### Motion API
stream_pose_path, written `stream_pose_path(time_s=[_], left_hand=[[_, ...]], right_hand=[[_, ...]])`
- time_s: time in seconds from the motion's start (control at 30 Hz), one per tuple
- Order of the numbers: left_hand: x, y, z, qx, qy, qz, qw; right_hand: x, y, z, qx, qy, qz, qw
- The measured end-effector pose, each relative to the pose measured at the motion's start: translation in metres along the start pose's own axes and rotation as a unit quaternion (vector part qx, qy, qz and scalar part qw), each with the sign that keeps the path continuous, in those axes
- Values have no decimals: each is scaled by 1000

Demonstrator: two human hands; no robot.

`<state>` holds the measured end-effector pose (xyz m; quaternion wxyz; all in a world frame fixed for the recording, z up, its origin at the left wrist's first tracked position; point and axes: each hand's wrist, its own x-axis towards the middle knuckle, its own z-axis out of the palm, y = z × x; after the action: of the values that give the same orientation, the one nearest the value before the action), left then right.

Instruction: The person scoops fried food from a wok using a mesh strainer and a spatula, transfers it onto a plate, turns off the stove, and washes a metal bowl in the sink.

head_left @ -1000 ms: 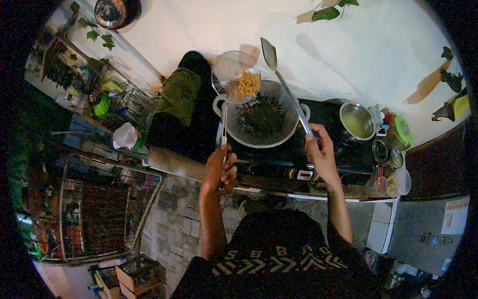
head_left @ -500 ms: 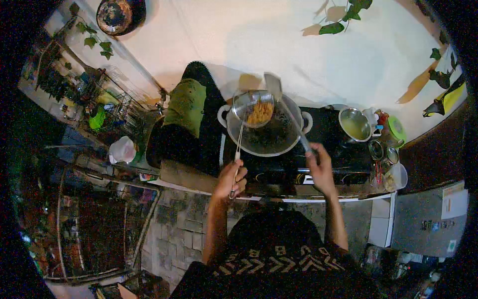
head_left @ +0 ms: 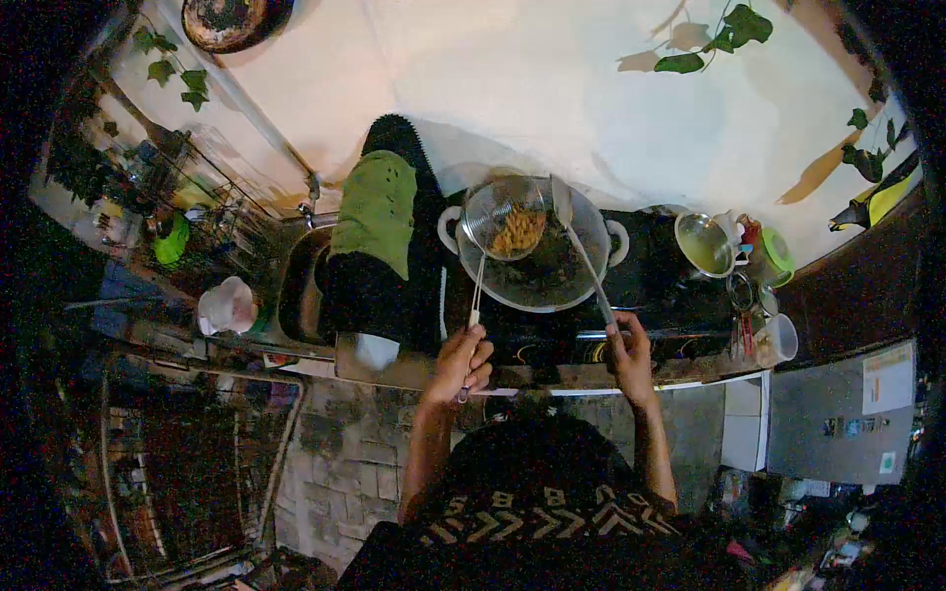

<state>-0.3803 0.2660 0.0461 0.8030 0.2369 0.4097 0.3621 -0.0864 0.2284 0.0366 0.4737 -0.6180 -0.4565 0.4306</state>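
The left hand [head_left: 461, 364] is gripping the strainer [head_left: 485, 219] by its long handle, the fingers closing around the grip with the handle's end poking out below. The strainer is holding yellow-brown food [head_left: 518, 233], gathered towards the right side of the mesh, and is sitting over the left part of the wok [head_left: 594, 222] — whether it is resting on the rim or hanging clear, I cannot tell. The right hand [head_left: 631, 357] is holding the spatula [head_left: 587, 266] near the lower end, its fingers wrapping narrowly around the handle with the thumb lying along it. The spatula is slanting up and left across the wok, its blade standing just right of the strainer; any contact between the two is too fine to judge. The wok is standing on the black stove [head_left: 650, 286], its two pale handles pointing left and right, its contents looking dark. To the right, a metal bowl [head_left: 682, 231] is holding pale liquid [head_left: 704, 248], with a green lid [head_left: 778, 258] leaning near it and a clear tub [head_left: 776, 340] standing on the surface [head_left: 416, 368] — while a green cloth [head_left: 379, 212] is lying left of the wok.
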Motion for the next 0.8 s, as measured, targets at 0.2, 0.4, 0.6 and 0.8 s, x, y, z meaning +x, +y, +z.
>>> stream_pose_path(time_s=[0.2, 0.4, 0.6, 0.8], left_hand=[[0, 20, -2, 10, 36, -5, 999], [-14, 75, 12, 30, 18, 46, 998], [-12, 38, -8, 21, 41, 19, 999], [-2, 17, -21, -13, 27, -25, 999]], right_hand=[[12, -30, 13, 43, 12, -51, 998], [31, -70, 13, 4, 47, -102, 994], [7, 24, 33, 8, 61, -51, 997], [-8, 27, 45, -30, 39, -28, 998]])
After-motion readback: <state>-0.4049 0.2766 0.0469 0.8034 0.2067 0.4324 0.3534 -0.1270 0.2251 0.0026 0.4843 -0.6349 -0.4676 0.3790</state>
